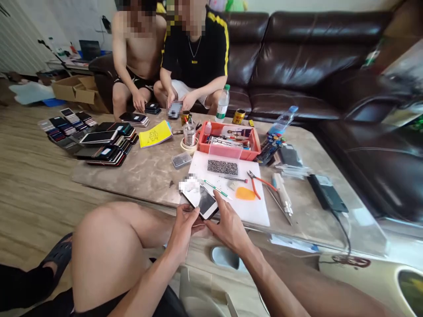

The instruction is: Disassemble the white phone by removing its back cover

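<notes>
I watch the left hand (pixel 184 223) and right hand (pixel 231 223), partly curled, grip a phone (pixel 207 204). Handling seems under way; pliers (pixel 252 175) lie unheld.

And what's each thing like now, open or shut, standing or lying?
White-framed rectangular phone, held by left hand and right hand
Orange-handled metal pliers, lying, handles spread
Clear green-capped plastic bottle, upright, capped
Red plastic basket, open
Brown cardboard box, flaps open
Black laptop, open
</notes>
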A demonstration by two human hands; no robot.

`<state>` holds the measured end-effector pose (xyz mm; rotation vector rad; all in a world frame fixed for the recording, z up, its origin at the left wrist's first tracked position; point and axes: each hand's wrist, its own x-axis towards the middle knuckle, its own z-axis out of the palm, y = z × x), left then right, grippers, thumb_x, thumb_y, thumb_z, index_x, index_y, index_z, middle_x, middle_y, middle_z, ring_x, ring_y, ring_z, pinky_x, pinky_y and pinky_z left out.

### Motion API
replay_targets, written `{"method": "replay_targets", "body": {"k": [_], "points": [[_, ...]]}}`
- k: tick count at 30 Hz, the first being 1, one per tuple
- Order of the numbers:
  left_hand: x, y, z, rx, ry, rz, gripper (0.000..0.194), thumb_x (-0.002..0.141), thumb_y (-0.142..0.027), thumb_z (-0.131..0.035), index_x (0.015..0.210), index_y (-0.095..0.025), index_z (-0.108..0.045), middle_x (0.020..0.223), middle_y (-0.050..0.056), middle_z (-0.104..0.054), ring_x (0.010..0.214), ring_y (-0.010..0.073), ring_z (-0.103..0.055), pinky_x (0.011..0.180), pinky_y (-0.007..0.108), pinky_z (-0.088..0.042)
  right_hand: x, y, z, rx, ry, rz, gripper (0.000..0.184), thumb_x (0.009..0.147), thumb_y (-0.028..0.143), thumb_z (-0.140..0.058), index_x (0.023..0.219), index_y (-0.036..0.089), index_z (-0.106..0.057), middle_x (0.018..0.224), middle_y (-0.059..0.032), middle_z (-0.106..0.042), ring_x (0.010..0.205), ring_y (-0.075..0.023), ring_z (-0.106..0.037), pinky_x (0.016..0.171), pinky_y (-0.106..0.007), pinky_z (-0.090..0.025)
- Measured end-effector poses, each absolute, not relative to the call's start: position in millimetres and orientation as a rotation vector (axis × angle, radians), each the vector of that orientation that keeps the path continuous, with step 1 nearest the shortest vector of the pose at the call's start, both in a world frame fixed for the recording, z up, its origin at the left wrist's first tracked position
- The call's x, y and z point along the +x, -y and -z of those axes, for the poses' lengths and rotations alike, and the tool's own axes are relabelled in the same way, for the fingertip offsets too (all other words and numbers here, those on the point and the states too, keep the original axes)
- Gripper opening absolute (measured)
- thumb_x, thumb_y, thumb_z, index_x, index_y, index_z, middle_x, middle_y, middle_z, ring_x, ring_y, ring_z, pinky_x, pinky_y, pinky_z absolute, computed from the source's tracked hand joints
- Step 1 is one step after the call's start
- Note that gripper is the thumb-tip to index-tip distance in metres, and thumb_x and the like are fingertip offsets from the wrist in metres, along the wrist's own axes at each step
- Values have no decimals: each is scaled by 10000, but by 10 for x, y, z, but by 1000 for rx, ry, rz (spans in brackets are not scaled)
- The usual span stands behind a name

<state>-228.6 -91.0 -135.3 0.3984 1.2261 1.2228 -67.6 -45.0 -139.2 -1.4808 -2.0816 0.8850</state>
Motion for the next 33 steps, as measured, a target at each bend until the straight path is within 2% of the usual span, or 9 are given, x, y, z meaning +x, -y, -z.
{"method": "replay_targets", "body": {"k": [4, 8, 11, 13, 15, 17, 23, 27, 33], "points": [[-2293, 812, 1251, 272, -1314, -1257, 656, 731, -525, -891, 1123, -252, -442, 1022, 29, -751, 933, 223, -743, 847, 362, -583, -735, 581, 1427, -1481, 1920, -1032, 932, 832, 267, -682, 1659, 275, -252, 1466, -128, -604, 1361, -347, -569, 1134, -557, -483], [-2441, 749, 1244, 217, -1424, -1227, 625, 724, -536, -891, 1118, -243, -504, 917, -9, -720, 894, 210, -736, 773, 305, -571, -894, 804, 1557, -1361, 1869, -1059, 908, 906, 326, -656, 1673, 333, -170, 1546, -117, -542, 1405, -346, -547, 1134, -567, -503], [-2610, 698, 1266, 250, -1435, -1181, 629, 708, -540, -897, 1132, -207, -574, 948, 22, -732, 843, 205, -723, 715, 299, -564, -993, 893, 1682, -1259, 1841, -1063, 879, 949, 368, -615, 1674, 388, -119, 1509, -94, -586, 1254, -346, -670, 966, -547, -621], [-2735, 649, 1267, 299, -1430, -1175, 642, 676, -543, -915, 1111, -167, -628, 966, 48, -742, 825, 192, -705, 692, 283, -555, -983, 841, 1723, -1221, 1858, -1083, 794, 963, 371, -589, 1653, 423, -200, 1396, -58, -674, 1123, -331, -732, 872, -524, -656], [-2858, 596, 1251, 338, -1417, -1176, 667, 639, -549, -938, 1090, -146, -658, 935, 47, -741, 795, 172, -684, 667, 265, -544, -890, 693, 1713, -1199, 1943, -1044, 569, 983, 390, -558, 1536, 449, -438, 1309, -29, -721, 1088, -322, -740, 892, -524, -649], [-2968, 555, 1230, 345, -1398, -1163, 700, 602, -559, -958, 1082, -140, -666, 893, 37, -735, 757, 159, -667, 646, 265, -544, -732, 486, 1669, -1226, 2032, -880, 367, 993, 394, -524, 1346, 426, -621, 1260, -34, -736, 1101, -321, -728, 924, -525, -633], [-3175, 521, 1275, 274, -1294, -1183, 735, 549, -514, -1002, 1078, -128, -667, 888, 51, -735, 752, 169, -675, 677, 322, -597, -331, -25, 1650, -1209, 2243, -196, 233, 878, 356, -603, 1041, 257, -737, 1264, -127, -698, 1145, -368, -647, 924, -517, -556], [-3260, 511, 1325, 267, -1262, -1219, 708, 590, -514, -986, 1096, -132, -671, 905, 64, -738, 777, 186, -690, 703, 350, -619, -311, -173, 1814, -1218, 2250, -140, 283, 948, 364, -538, 1148, 249, -702, 1130, -112, -712, 1016, -308, -671, 863, -442, -543], [-3514, 453, 1307, 324, -1395, -1278, 742, 577, -576, -968, 1092, -134, -667, 933, 80, -746, 783, 193, -695, 697, 346, -621, -338, -216, 1938, -1304, 2176, -168, 299, 1015, 385, -475, 1170, 245, -689, 1052, -103, -708, 898, -281, -668, 808, -424, -526]]}}
